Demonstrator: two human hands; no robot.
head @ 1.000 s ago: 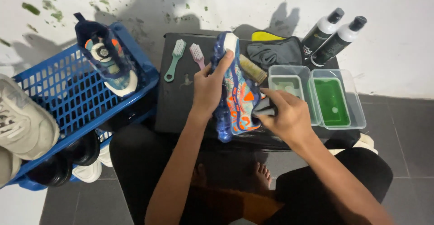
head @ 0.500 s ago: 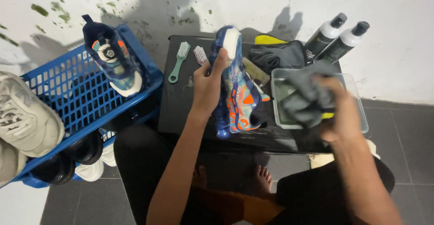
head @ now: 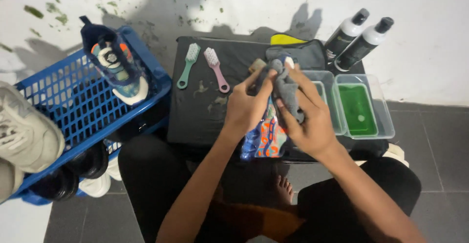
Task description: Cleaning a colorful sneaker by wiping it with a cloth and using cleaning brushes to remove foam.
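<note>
Currently both hands work together over the front edge of the black mat (head: 205, 111) that covers the low surface. Left hand (head: 246, 108) clenched around the upper part of a blue-and-orange patterned shoe (head: 266, 138), holding it upright, toe end hanging off the mat toward the lap. Right hand (head: 308, 123) grips a grey cloth (head: 286, 89), bunched and pressed against the top of the shoe; fingers wrapped over the cloth.

Judgement on the wiping: keep the left grip firm so the shoe does not twist, and work the cloth with short strokes along the upper, turning the cloth to a fresh fold as it picks up dirt. Shoe sits partly off the mat edge; drawing it back over the mat would catch drips.

Around: green brush (head: 188, 64) and pink brush (head: 216, 69) lie side by side on the mat, left of the hands, apart from them. Two clear tubs just right of the right hand, the outer tub (head: 364, 108) holding green liquid; the right wrist is close to the inner one, a knock seems possible. Two dark spray bottles (head: 359, 40) lean against the wall behind the tubs. Blue crate (head: 63, 111) at left carries the matching shoe (head: 115, 64); a pale sneaker (head: 24, 130) rests on its near end.
</note>
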